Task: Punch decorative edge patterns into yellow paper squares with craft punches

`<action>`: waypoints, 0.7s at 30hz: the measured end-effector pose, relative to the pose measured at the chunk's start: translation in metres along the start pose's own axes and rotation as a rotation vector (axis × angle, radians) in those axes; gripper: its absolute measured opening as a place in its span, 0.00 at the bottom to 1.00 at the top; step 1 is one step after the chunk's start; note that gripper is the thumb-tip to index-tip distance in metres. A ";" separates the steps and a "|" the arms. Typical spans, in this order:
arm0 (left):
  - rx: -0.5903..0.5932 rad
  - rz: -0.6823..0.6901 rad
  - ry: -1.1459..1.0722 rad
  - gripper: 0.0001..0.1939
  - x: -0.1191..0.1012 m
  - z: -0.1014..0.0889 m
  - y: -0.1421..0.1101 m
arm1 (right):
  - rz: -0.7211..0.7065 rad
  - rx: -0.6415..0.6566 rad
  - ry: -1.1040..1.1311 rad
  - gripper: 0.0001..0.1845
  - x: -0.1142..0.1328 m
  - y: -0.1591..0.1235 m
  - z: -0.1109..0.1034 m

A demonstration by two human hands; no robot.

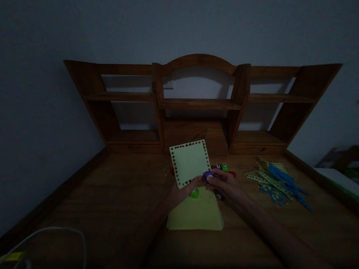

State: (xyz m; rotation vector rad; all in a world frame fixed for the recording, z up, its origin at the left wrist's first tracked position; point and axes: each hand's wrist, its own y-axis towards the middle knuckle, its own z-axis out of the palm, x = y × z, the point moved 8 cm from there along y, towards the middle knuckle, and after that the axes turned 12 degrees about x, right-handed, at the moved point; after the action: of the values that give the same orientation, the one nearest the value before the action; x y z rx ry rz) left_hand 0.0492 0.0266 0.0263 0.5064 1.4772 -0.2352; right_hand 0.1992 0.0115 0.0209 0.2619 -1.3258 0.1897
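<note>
A pale yellow square of paper point(190, 161), with small star and heart holes punched along its edges, is held raised over the desk. My left hand point(185, 190) pinches its lower edge. At the paper's lower right corner, my right hand point(223, 183) is closed around a small purple craft punch point(208, 175). Just below, a green craft punch point(194, 193) lies on a stack of yellow paper point(196, 216). Beyond my right hand sit another green punch point(224, 167) and a red one point(233, 174), partly hidden.
Blue and yellow punched paper strips point(280, 179) lie heaped at the right. A wooden shelf unit point(195, 105) stands along the back of the desk point(117, 209). A white cable point(82, 243) loops at the lower left. Tiny paper bits point(165, 170) are scattered left of the raised sheet.
</note>
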 end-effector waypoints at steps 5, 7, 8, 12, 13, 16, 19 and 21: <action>0.048 0.001 -0.032 0.24 0.002 0.003 0.000 | 0.007 0.012 -0.073 0.16 0.002 -0.002 -0.003; 0.066 0.010 -0.025 0.23 0.003 0.005 0.000 | -0.009 -0.011 -0.079 0.16 0.002 -0.003 -0.004; 0.072 0.013 -0.017 0.23 0.004 0.006 0.000 | -0.014 -0.019 -0.077 0.16 0.001 -0.003 -0.004; 0.062 0.045 0.042 0.22 0.001 0.005 0.001 | -0.039 -0.063 -0.035 0.14 0.001 -0.006 -0.002; 0.054 0.055 0.055 0.22 0.000 0.005 0.001 | -0.045 -0.073 -0.020 0.14 0.001 -0.006 -0.002; 0.045 0.072 0.082 0.21 -0.002 0.006 0.003 | -0.056 -0.087 0.003 0.14 0.001 -0.006 -0.003; 0.005 0.100 0.162 0.18 -0.006 0.004 0.004 | -0.044 -0.085 -0.009 0.15 -0.002 -0.003 -0.006; -0.033 0.115 0.221 0.16 -0.008 0.001 0.005 | -0.018 -0.049 -0.034 0.16 -0.004 -0.001 -0.005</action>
State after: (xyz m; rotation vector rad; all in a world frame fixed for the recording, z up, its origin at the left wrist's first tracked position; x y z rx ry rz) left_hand 0.0513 0.0295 0.0347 0.6041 1.6578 -0.0652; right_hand 0.2036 0.0125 0.0159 0.2363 -1.3595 0.1379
